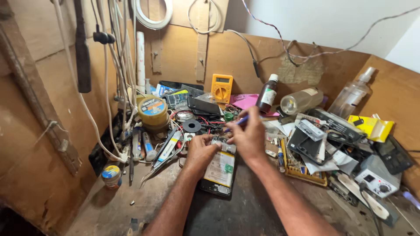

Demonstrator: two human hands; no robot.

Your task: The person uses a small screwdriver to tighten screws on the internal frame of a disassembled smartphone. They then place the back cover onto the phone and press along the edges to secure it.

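Looking down at a cluttered wooden workbench (109, 209), an opened phone (220, 171) with its back removed is seen at the centre. Left of the phone, a small round tin (111, 176) and tweezers (158, 166) are found. The phone's upper edge is pinched by the left hand (199, 153). Just right, a blue-handled tool (238, 122) is gripped in the right hand (248, 137) above the phone. Behind the phone, 1 yellow multimeter (222, 88) is propped.
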